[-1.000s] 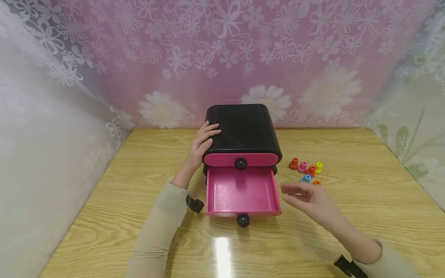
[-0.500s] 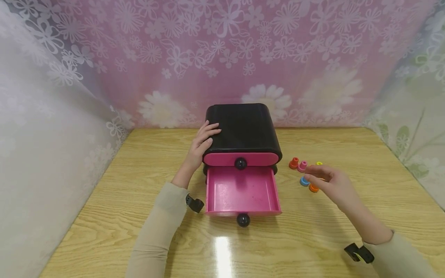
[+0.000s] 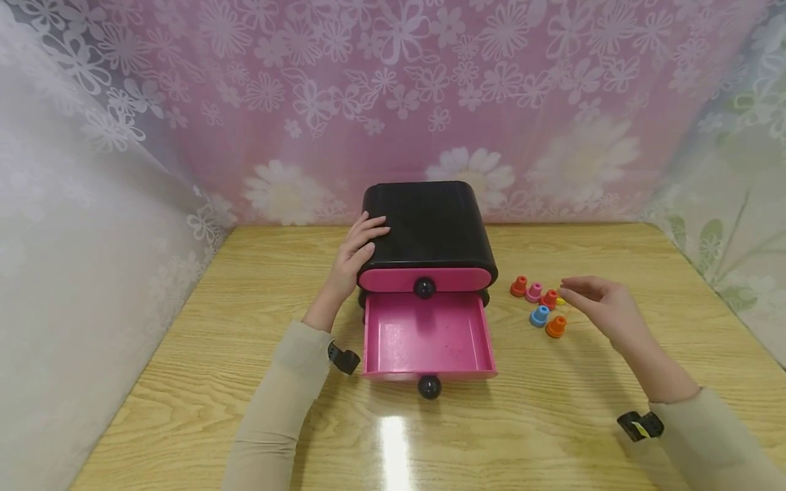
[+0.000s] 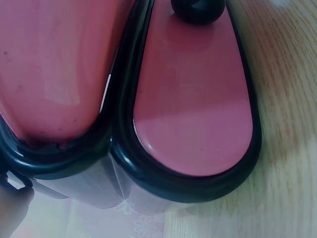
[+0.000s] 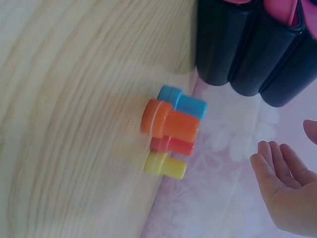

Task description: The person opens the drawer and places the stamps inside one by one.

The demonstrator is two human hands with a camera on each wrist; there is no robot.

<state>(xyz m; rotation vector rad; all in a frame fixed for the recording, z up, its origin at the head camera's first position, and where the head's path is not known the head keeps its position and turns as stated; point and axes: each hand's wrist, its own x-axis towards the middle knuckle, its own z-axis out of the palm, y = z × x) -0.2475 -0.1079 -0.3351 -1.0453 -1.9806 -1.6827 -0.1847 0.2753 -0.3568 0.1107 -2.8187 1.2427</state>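
Note:
My left hand (image 3: 355,252) rests on the upper left side of a black cabinet (image 3: 430,221), its fingers laid over the top. Below the closed top drawer (image 3: 387,280), a pink drawer (image 3: 393,376) is pulled out with nothing in it. Over the small pegs on the right hovers my right hand (image 3: 608,314), thumb and fingers apart. In the head view it partly covers the yellow peg (image 5: 173,167), which stands on the table in the right wrist view, apart from the fingertips (image 5: 262,163). An orange peg (image 3: 556,327) and a blue peg (image 3: 540,316) stand nearest.
Two red pegs, one at the left end (image 3: 518,286), and a pink peg (image 3: 533,292) stand in the same cluster. A lower closed drawer (image 4: 195,99) shows in the left wrist view. A flowered cloth (image 3: 381,88) hangs behind the wooden table (image 3: 258,382).
My right hand has moved right and away from the open drawer, across the pegs to the yellow one. My left hand has stayed on the cabinet.

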